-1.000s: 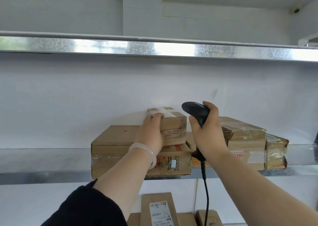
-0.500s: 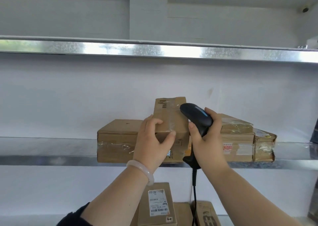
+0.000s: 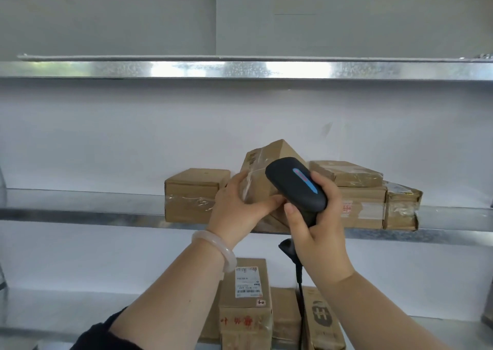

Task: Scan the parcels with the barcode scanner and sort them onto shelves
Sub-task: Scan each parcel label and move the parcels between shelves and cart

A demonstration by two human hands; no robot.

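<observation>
My left hand [image 3: 240, 208] grips a small taped cardboard parcel [image 3: 266, 168] and holds it tilted, lifted off the boxes on the middle shelf [image 3: 80, 211]. Close to its right, my right hand [image 3: 317, 224] is curled round the handle of a black barcode scanner [image 3: 296, 187]. The scanner's head lies against the parcel's right side, and a strip on its top glows blue and pink. Its cable [image 3: 300, 291] hangs down. The scanner hides the parcel's lower right part.
Other cardboard boxes lie on the middle shelf: one at the left [image 3: 192, 195] and a stack at the right [image 3: 362, 197] with a taped one [image 3: 402, 205] beside it. Several parcels stand on the lower shelf, one with a white label [image 3: 248, 283]. A metal upper shelf [image 3: 240, 69] runs overhead.
My left hand has lifted the small parcel off the stack and tipped it. The scanner has come in against it, and its top strip now glows.
</observation>
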